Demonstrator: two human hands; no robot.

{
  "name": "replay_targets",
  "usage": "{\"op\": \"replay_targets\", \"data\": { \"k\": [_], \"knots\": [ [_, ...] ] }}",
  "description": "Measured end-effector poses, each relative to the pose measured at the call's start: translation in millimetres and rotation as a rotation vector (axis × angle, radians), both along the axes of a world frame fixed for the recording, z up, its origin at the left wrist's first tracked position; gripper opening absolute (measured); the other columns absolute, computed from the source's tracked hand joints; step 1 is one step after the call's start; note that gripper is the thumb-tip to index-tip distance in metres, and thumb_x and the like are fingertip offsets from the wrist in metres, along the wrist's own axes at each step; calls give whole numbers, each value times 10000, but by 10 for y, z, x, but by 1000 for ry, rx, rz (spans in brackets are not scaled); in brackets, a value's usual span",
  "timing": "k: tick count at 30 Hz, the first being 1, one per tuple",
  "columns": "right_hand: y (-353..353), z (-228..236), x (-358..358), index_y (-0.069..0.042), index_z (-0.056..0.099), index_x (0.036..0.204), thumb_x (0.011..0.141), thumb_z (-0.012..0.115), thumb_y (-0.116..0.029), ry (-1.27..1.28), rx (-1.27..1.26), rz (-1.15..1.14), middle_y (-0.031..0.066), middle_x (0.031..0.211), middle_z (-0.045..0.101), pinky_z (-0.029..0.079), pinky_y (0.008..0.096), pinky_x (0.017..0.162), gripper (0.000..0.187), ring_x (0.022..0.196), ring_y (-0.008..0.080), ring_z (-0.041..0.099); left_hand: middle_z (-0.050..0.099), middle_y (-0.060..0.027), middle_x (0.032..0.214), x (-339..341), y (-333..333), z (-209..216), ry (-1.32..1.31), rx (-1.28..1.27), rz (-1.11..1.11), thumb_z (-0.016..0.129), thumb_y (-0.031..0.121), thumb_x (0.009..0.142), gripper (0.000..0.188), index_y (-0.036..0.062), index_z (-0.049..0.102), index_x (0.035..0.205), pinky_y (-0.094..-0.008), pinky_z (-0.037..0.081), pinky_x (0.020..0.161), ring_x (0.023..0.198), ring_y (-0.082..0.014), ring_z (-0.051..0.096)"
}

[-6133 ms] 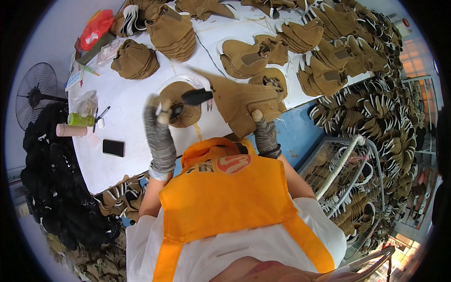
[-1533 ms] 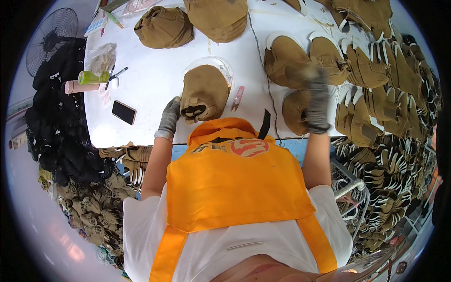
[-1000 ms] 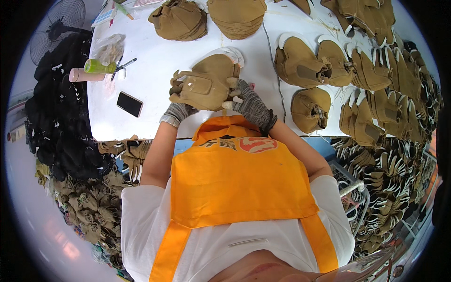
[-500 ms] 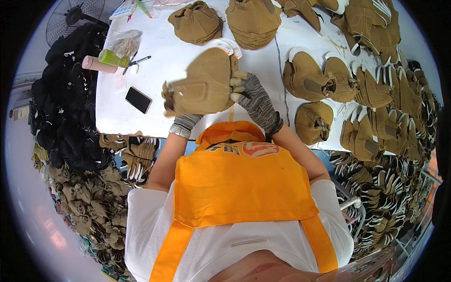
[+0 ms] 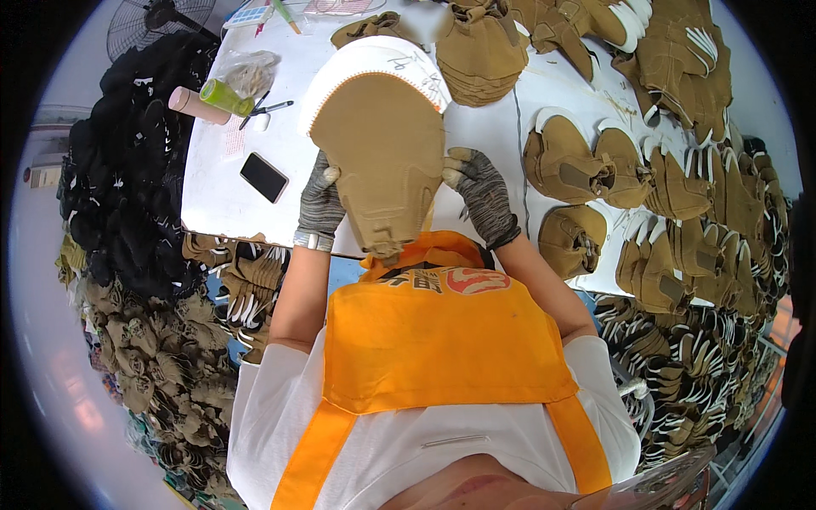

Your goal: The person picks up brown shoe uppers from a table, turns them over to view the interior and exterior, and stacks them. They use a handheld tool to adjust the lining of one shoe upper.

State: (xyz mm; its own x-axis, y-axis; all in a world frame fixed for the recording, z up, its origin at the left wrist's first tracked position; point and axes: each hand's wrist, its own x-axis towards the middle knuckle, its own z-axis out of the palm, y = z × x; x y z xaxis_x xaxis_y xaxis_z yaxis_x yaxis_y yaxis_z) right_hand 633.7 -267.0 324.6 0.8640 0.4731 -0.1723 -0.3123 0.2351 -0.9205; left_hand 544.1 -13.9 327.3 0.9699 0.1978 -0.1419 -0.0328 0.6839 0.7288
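Observation:
A brown shoe upper (image 5: 382, 161) with a white stitched edge piece marked by dark scribbles is held up in front of me above the white table. Its broad white end points away from me, and the narrow end hangs near my orange apron (image 5: 450, 340). My left hand (image 5: 321, 202), in a grey knit glove with pale fingertips, pinches the upper's left side; the fingers behind it are hidden. On the opposite edge, my gloved right hand (image 5: 484, 194) grips with thumb and fingertips.
Stacked brown uppers (image 5: 483, 59) stand at the table's far side, with more rows (image 5: 557, 157) on the right. Left lie a phone (image 5: 264, 178), a pink bottle (image 5: 197, 105), a green roll-like item (image 5: 226, 98) and pens (image 5: 272, 108). Black uppers (image 5: 127, 170) pile up beside the table.
The upper has turned from lying sideways to upright, its white edge now facing away and its flat face toward me. My left hand has come out from beneath to its left side.

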Motion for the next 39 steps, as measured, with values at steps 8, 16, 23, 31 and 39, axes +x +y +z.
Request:
{"op": "replay_targets", "data": {
  "k": [8, 16, 23, 31, 39],
  "knots": [
    [-5, 28, 74, 5, 525, 1185, 859, 646, -28, 159, 139, -80, 105, 1090, 629, 501, 277, 851, 349, 959, 162, 594, 479, -102, 1346, 40, 99, 129, -4, 144, -177, 787, 350, 706, 874, 62, 354, 1408, -378, 411, 1023, 1224, -247, 479],
    [62, 99, 183, -1, 529, 1183, 890, 636, -97, 177, 101, 41, 102, 1059, 650, 506, 285, 842, 326, 946, 165, 614, 540, -129, 1276, 7, 163, 151, 89, -132, -96, 737, 372, 789, 739, 24, 410, 1353, -380, 444, 997, 1163, -253, 534],
    [61, -99, 167, -21, 313, 1408, 924, 602, -265, 75, 268, 116, 135, 1376, 418, 377, 334, 1031, 613, 1225, 194, 441, 510, -142, 1305, -183, -84, -18, 153, -213, 89, 654, 342, 872, 644, 29, 375, 1362, -402, 450, 1013, 1194, -262, 515],
    [85, -267, -134, -38, -63, 1455, 662, 857, -311, -259, -169, 132, 117, 1443, 294, 276, 342, 1102, 1244, 1309, 219, 334, 381, -193, 1398, -366, -747, -223, 285, -551, -77, 606, 456, 879, 781, 15, 253, 1418, -490, 380, 1068, 1269, -345, 416],
    [67, 97, 23, -9, 264, 1397, 688, 832, -264, -18, -72, -3, 108, 1314, 442, 399, 327, 1013, 943, 1183, 194, 463, 377, -208, 1396, -141, -738, -153, 271, -495, -140, 575, 546, 862, 839, 20, 243, 1424, -483, 372, 1075, 1281, -343, 405]
  ]
}}
